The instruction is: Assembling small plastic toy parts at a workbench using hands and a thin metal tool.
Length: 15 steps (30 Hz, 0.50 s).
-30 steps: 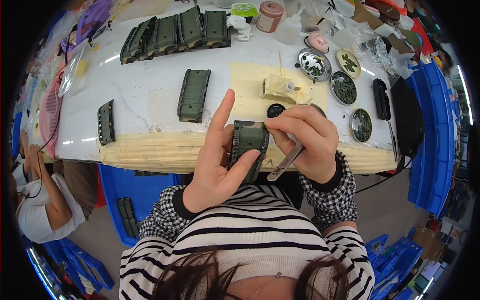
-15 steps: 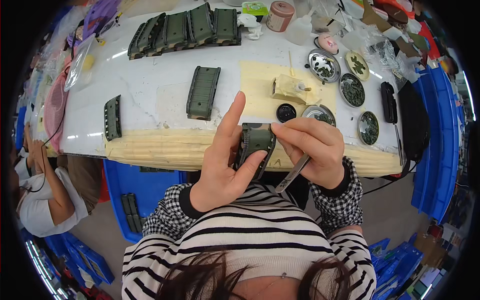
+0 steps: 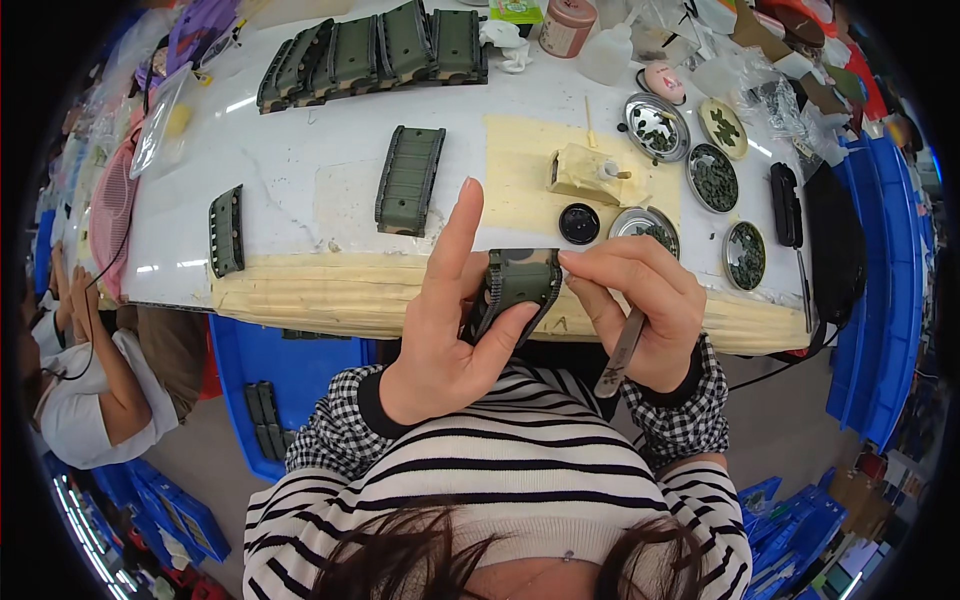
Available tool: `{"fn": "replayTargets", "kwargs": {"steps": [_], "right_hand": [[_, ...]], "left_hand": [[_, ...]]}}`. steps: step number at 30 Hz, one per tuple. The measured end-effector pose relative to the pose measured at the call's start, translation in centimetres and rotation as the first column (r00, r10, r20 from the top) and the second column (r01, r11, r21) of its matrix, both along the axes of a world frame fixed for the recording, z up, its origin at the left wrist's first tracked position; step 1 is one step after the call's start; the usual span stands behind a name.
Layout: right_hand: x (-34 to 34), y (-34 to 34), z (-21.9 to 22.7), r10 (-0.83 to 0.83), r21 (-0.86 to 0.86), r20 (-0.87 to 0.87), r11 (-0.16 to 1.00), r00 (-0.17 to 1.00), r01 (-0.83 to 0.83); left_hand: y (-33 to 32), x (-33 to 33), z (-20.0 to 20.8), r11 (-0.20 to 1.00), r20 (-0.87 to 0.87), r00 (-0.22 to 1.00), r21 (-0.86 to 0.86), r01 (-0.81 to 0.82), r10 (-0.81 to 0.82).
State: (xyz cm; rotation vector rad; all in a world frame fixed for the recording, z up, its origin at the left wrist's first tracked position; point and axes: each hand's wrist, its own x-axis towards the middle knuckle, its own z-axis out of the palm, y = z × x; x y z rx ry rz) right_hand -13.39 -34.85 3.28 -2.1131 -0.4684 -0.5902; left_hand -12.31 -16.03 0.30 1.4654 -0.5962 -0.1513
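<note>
My left hand (image 3: 432, 345) grips a dark green camouflage plastic part (image 3: 524, 282) with rows of small teeth along its sides. The thumb lies across its face and the index finger points up, away from it. At the part's upper right corner are the pinched thumb and fingertips of my right hand (image 3: 655, 290); whether a small piece sits between them is too fine to see. Metal tweezers (image 3: 620, 358) are tucked in the right palm, their broad end slanting down. Beyond my hands, a similar ribbed green part (image 3: 410, 180) lies on the table, and a narrower one (image 3: 227, 230) farther left.
Several green parts (image 3: 355, 55) stand in a row at the back. Dishes of small green pieces (image 3: 713, 178) sit at right, near a tape-covered block (image 3: 580, 174) and a black cap (image 3: 578, 224). A blue bin (image 3: 240, 375) is below the table's padded edge; another person (image 3: 100, 390) sits left.
My right hand has shifted slightly right, and the tweezers in it have swung to a steeper slant. The held part has turned and moved a little to the right.
</note>
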Motion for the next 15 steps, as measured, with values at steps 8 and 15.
{"fn": "replayTargets", "kwargs": {"steps": [8,15], "right_hand": [[-0.4,-0.3,-0.7,0.023,-0.230,0.152,0.973,0.988,0.013],[-1.4,-1.9,-0.7,-0.103,-0.054,0.106,0.993,0.989,0.109]], "left_hand": [[0.2,-0.4,-0.4,0.993,0.161,0.987,0.115,0.001,-0.019],[-1.0,-0.2,1.4,0.996,-0.203,0.979,-0.085,-0.031,0.013]]}}
